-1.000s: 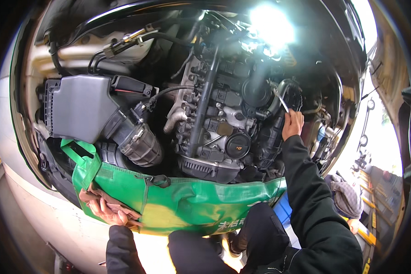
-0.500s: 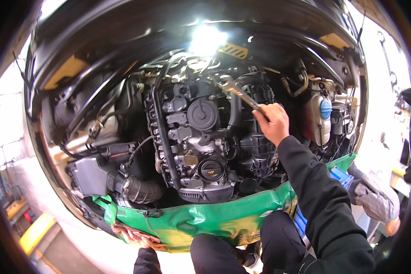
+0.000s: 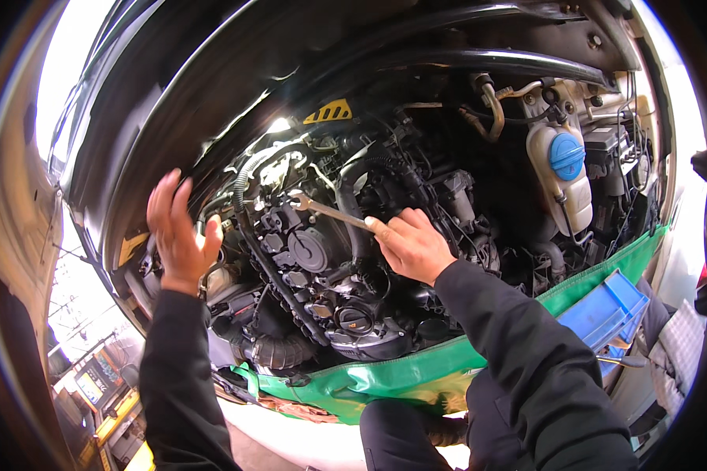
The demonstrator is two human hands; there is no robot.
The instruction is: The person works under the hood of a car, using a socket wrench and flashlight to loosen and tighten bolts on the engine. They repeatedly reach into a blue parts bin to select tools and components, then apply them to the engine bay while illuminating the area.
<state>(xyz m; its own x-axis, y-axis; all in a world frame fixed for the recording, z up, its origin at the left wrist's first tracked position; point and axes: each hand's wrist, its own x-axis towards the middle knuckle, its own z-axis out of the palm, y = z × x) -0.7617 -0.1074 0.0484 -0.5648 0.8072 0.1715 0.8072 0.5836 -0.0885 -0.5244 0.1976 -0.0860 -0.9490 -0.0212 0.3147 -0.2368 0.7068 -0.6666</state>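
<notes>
A: What are the fingers doing?

B: The right hand (image 3: 410, 246) is grasping a silver wrench (image 3: 334, 213), its fingers wrapping the handle. The left hand (image 3: 182, 235) is opening wide, fingers spreading upward and thumb standing apart.

A: Where is the wrench?

B: It is slanting above the engine (image 3: 338, 287), its open-ended head pointing up and to the left, near a round black cover (image 3: 308, 249). I cannot tell whether the head is touching anything.

A: And around the left hand?

B: The dark underside of a raised hood (image 3: 314, 39) is curving behind it. I cannot tell whether the fingertips are touching it.

A: Farther out?

B: Black sleeves (image 3: 518, 345) are covering both forearms. A green sheet (image 3: 401, 375) is draping along the engine bay's near edge. Toward the right, a whitish reservoir (image 3: 580, 210) is wearing a blue cap (image 3: 565, 156), and a blue bin (image 3: 605, 311) is sitting beside the sheet.
</notes>
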